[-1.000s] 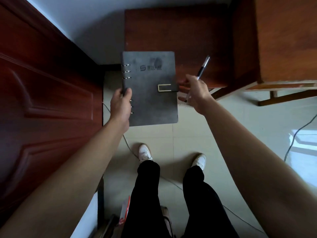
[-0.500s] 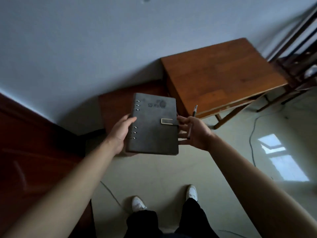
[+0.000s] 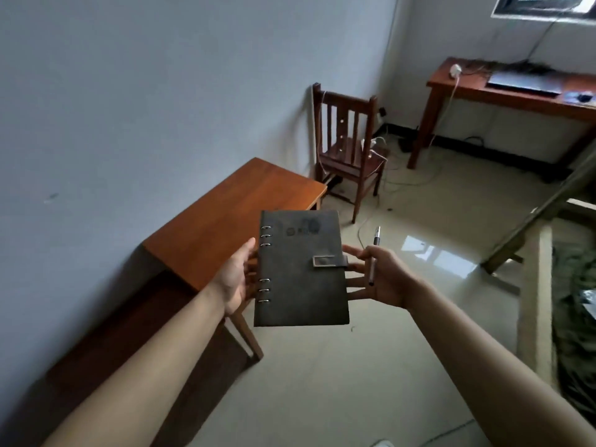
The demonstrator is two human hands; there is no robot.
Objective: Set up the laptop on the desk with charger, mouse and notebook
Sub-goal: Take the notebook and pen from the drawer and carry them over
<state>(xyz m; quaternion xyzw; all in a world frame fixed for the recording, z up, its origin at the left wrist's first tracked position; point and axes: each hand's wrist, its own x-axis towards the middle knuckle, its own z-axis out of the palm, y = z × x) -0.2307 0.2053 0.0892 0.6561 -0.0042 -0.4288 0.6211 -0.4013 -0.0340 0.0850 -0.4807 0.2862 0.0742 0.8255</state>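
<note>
The closed grey notebook (image 3: pixel 301 269) is held up between both hands. The left hand (image 3: pixel 237 279) supports its ringed spine with fingers underneath; the right hand (image 3: pixel 383 277) props the clasp edge with spread fingers while pinching a pen (image 3: pixel 374 256). Far beyond the right hand, a laptop (image 3: pixel 525 80) lies on a tabletop (image 3: pixel 503 95).

The notebook (image 3: pixel 301 272) is dark grey with silver rings and a pale metal clasp (a faded, smudged logo sits near its top). The pen (image 3: pixel 374 256) is black above, silver below. The table (image 3: pixel 235 221) is warm orange-brown, the chair (image 3: pixel 350 146) a darker red-brown, the desk (image 3: pixel 512 95) reddish too. The laptop (image 3: pixel 525 80) is dark grey. The walls are pale blue-grey, the floor glossy cream.
</note>
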